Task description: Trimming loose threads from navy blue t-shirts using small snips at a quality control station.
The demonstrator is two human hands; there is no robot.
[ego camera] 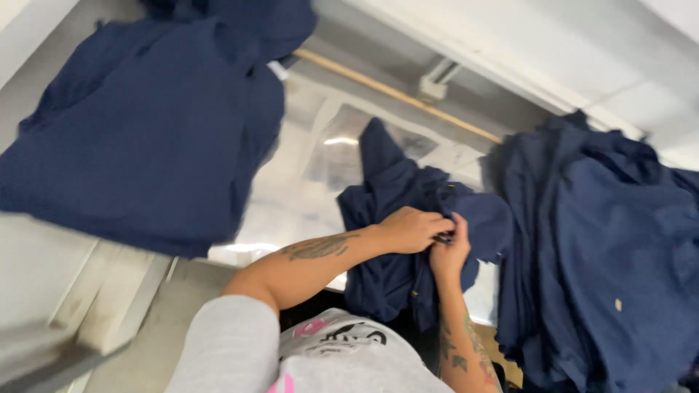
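Observation:
A crumpled navy blue garment (397,196) lies on a shiny table top (306,182) in front of me. My left hand (411,228) and my right hand (449,251) meet at its middle. Both pinch the same fold of the cloth, fingers closed. A small dark thing sits between the fingertips; I cannot tell what it is. Part of the garment hangs over the table's near edge.
A stack of navy garments (138,124) lies at the left, and a bigger heap of navy garments (611,247) at the right. A wooden rail (393,93) runs along the table's far side. White shelving (102,291) stands at lower left.

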